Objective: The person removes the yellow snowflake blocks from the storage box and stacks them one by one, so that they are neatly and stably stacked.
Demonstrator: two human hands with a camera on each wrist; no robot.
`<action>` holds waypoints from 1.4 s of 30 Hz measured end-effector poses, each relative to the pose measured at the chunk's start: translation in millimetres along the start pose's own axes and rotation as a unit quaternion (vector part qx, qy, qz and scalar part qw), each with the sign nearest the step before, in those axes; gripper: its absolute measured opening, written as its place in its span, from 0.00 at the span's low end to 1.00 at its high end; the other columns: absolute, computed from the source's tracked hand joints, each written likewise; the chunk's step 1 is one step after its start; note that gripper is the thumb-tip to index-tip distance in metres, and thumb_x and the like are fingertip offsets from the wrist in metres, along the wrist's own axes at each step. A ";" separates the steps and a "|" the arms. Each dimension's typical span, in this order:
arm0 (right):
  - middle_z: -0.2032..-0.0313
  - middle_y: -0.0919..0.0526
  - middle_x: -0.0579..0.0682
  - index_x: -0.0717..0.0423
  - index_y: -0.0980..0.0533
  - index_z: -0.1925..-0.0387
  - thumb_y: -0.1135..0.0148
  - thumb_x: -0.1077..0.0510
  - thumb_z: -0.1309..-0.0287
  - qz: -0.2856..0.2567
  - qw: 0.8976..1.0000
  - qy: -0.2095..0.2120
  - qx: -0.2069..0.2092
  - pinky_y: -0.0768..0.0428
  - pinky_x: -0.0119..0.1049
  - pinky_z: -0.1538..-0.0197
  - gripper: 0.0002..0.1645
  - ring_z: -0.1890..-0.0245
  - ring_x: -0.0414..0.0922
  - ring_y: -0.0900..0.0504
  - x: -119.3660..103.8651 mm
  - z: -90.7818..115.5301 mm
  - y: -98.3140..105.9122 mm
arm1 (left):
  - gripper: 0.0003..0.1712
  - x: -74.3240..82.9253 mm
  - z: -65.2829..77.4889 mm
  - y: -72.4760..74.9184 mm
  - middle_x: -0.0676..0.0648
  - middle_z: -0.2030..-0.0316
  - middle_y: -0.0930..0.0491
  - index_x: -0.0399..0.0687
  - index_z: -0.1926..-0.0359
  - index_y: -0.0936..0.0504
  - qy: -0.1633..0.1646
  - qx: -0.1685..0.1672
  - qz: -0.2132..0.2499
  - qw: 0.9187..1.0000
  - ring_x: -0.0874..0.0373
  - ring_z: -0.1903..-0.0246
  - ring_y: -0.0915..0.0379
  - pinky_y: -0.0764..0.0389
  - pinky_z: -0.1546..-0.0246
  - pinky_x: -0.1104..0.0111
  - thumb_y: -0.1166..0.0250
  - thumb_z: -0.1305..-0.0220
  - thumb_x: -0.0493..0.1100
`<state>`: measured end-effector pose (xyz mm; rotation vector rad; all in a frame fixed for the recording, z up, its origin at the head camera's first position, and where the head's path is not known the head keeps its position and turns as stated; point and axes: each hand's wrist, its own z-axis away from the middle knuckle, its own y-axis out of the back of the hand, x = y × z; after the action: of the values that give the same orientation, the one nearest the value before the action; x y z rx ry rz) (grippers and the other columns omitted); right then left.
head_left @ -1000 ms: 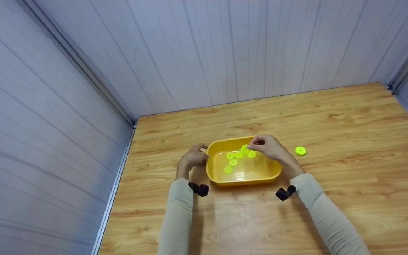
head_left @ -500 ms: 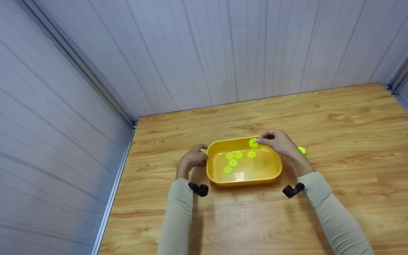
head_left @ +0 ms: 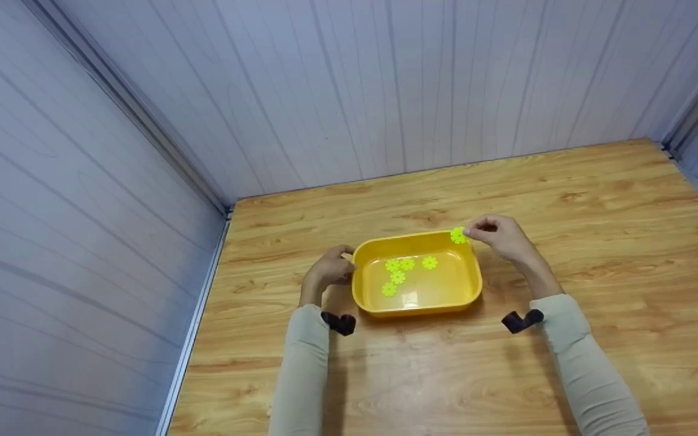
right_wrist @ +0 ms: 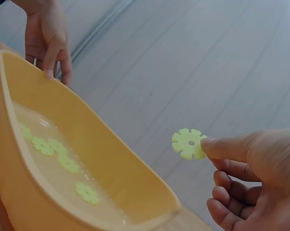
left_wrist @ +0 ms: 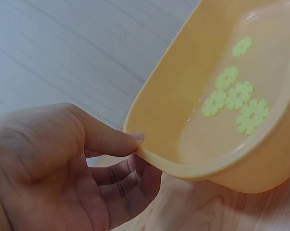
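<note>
A yellow plastic basin stands on the wooden table. My left hand grips its left rim, thumb over the edge and fingers beneath it. Several yellow-green notched discs, shaped like flowers with a hole in the middle, lie flat on the basin's floor; one such disc lies apart from the cluster. Between thumb and index finger my right hand pinches another notched disc. In the head view that held disc overlaps the basin's far right corner, with my right hand just outside the rim.
Wood-grain table surrounds the basin on every side. Pale panelled walls rise behind and to the left of the table. Dark wrist mounts stick out from both sleeves.
My right hand has moved right and away from me, carrying the pinched disc from over the basin to its far right corner. It now covers the table spot where a disc showed. Left hand stays put.
</note>
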<state>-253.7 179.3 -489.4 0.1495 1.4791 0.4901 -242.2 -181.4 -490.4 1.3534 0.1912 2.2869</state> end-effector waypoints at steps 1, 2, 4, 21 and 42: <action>0.55 0.22 0.53 0.58 0.23 0.55 0.42 0.41 0.39 0.005 1.000 0.000 0.003 0.27 0.34 0.54 0.25 0.56 0.47 0.27 1.7 0.6 2.5 | 0.22 -0.2 -0.1 0.1 0.42 0.62 0.26 0.44 0.41 0.29 -0.002 -0.002 -0.002 1.000 0.56 0.69 0.28 0.22 0.51 0.55 0.46 0.37 0.32; 0.56 0.22 0.52 0.58 0.23 0.55 0.42 0.40 0.39 0.011 1.000 0.000 0.006 0.27 0.34 0.55 0.26 0.57 0.47 0.28 3.4 1.1 4.8 | 0.22 -0.2 0.0 0.4 0.41 0.61 0.26 0.43 0.41 0.29 -0.003 -0.004 -0.001 1.000 0.56 0.69 0.28 0.22 0.51 0.55 0.46 0.37 0.32; 0.56 0.22 0.52 0.58 0.23 0.55 0.42 0.40 0.39 0.019 1.000 -0.003 0.011 0.27 0.34 0.56 0.26 0.58 0.46 0.28 7.0 1.8 9.3 | 0.23 -0.5 0.2 1.2 0.40 0.61 0.26 0.43 0.41 0.30 -0.006 -0.008 -0.002 1.000 0.56 0.69 0.29 0.22 0.51 0.55 0.47 0.37 0.32; 0.58 0.22 0.51 0.62 0.24 0.52 0.42 0.38 0.40 0.046 0.998 -0.038 0.035 0.22 0.35 0.56 0.31 0.58 0.47 0.25 37.0 14.7 43.9 | 0.23 -0.6 0.2 3.2 0.41 0.59 0.26 0.45 0.41 0.29 -0.002 -0.010 0.005 1.000 0.55 0.67 0.28 0.20 0.55 0.58 0.44 0.38 0.33; 0.52 0.25 0.58 0.65 0.27 0.48 0.46 0.41 0.35 0.058 0.992 -0.116 0.013 0.27 0.33 0.65 0.31 0.64 0.44 0.29 77.2 23.8 63.4 | 0.23 -3.1 0.1 1.0 0.35 0.55 0.24 0.43 0.40 0.30 -0.006 -0.010 0.010 1.000 0.56 0.68 0.28 0.22 0.53 0.56 0.46 0.37 0.33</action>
<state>-243.5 271.7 -532.9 0.3046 1.2546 0.5285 -241.2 -183.7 -492.5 1.3651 0.1497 2.2905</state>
